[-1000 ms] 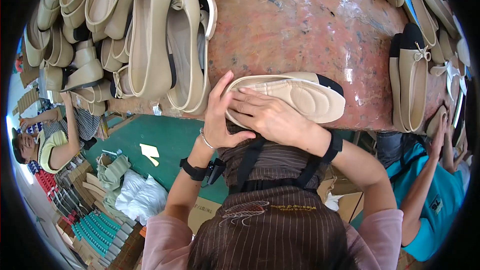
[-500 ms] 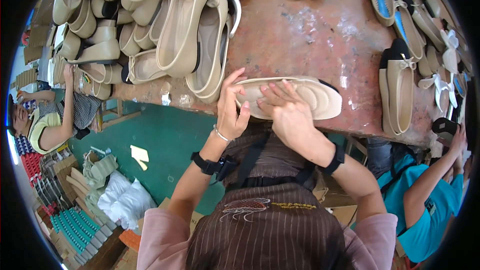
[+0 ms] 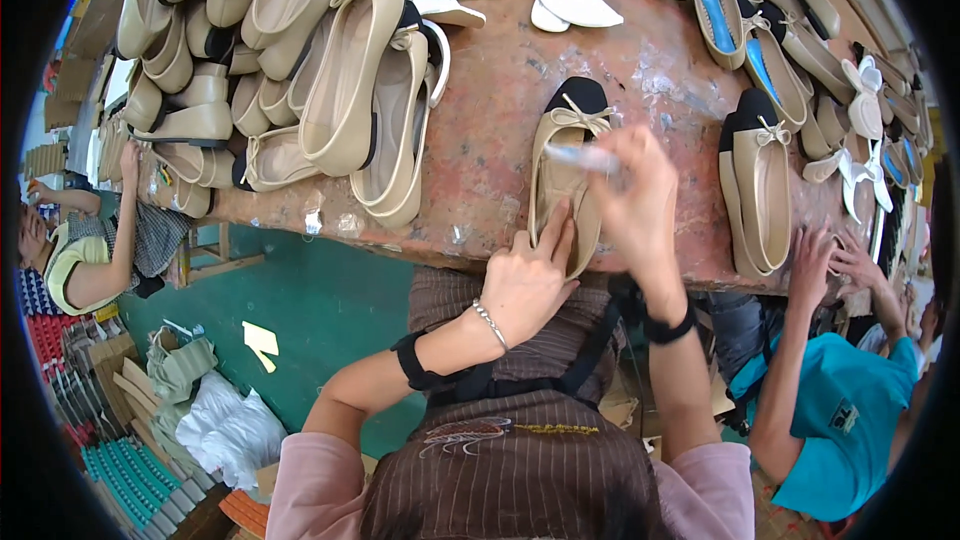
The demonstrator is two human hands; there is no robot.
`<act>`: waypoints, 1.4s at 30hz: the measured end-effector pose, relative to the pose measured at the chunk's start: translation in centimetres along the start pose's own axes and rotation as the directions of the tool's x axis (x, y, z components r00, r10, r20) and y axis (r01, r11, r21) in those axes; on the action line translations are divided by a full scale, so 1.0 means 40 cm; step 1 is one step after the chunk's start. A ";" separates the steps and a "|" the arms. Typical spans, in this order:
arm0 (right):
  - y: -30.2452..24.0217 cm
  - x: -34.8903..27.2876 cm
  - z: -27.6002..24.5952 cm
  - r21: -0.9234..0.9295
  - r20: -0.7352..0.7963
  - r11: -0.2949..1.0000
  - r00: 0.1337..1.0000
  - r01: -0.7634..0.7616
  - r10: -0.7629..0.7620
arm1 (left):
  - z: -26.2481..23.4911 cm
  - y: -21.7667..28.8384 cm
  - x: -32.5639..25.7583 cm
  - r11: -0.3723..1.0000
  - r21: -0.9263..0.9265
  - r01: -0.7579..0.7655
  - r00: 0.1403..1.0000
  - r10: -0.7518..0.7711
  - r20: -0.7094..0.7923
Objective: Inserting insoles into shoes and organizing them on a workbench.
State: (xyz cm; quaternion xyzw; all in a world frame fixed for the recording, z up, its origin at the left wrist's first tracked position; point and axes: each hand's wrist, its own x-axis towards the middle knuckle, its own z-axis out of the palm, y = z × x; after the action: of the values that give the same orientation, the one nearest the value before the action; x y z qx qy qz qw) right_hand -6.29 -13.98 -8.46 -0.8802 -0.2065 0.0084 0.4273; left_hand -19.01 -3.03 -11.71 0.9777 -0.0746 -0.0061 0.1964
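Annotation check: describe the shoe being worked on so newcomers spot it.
Reddish table, near edge: look between the shoe pile at left and the pair at right. The single black-toed beige shoe differs from its neighbours: the left hand is on it.

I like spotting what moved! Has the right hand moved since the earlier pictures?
Yes. The right hand has moved to the right, closer to the pair of black-toed shoes on that side.
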 end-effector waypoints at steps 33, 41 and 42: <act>0.157 -0.041 0.209 -0.723 0.316 0.465 0.843 0.511 -0.434 | 0.055 -0.011 0.007 0.998 -0.021 -0.061 0.998 0.061 0.013; 0.096 0.000 0.298 -0.578 0.460 0.426 0.709 0.696 -0.534 | 0.069 -0.015 0.011 0.992 -0.088 -0.095 0.994 0.089 -0.071; 0.091 0.004 0.306 -0.569 0.467 0.426 0.703 0.703 -0.536 | 0.071 -0.013 0.011 0.989 -0.100 -0.110 0.990 0.101 -0.094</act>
State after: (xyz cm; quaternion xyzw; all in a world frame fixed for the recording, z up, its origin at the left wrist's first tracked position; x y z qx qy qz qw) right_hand -7.18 -6.76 -18.95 -0.8255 -0.5478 -0.1360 -0.0024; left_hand -18.62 -3.71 -14.52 0.9600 -0.1172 0.0438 0.2505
